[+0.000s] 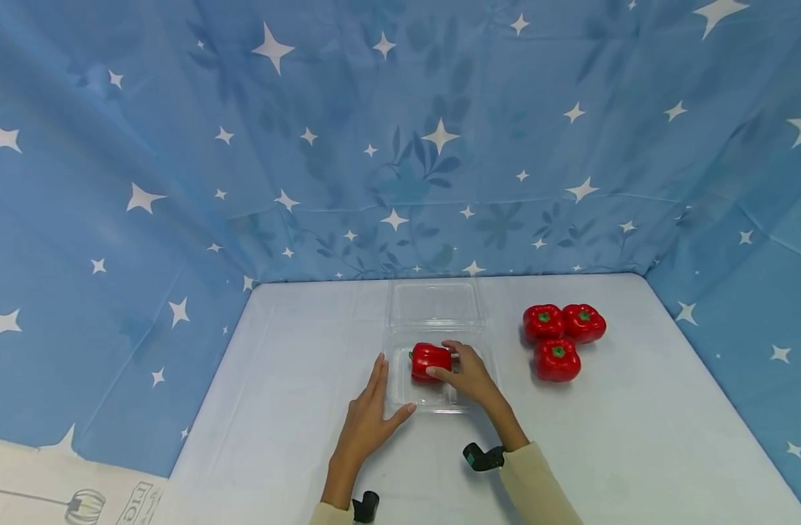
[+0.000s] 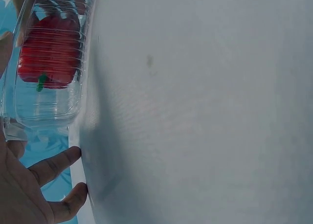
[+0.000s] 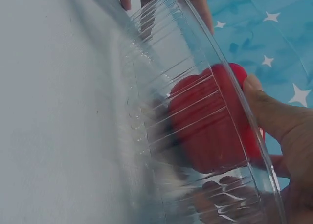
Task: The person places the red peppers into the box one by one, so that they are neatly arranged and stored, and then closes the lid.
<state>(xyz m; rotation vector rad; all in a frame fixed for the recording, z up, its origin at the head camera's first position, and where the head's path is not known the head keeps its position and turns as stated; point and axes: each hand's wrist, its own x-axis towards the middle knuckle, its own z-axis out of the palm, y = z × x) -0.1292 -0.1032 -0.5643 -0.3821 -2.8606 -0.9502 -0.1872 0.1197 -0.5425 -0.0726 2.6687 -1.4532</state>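
Observation:
A clear plastic clamshell box lies with its lid folded back toward the blue cloth. Inside its base a red bell pepper lies on its side, the green stem pointing left. My right hand holds this pepper from the right, the thumb in front and fingers behind; the right wrist view shows the thumb against the pepper above the box's rim. My left hand, fingers straight and thumb spread, rests along the box's left front corner. In the left wrist view the pepper shows through the ribbed wall.
Three more red bell peppers, a front one, a left one and a right one, stand clustered to the right on the white table. Blue star-patterned cloth hangs behind and at both sides.

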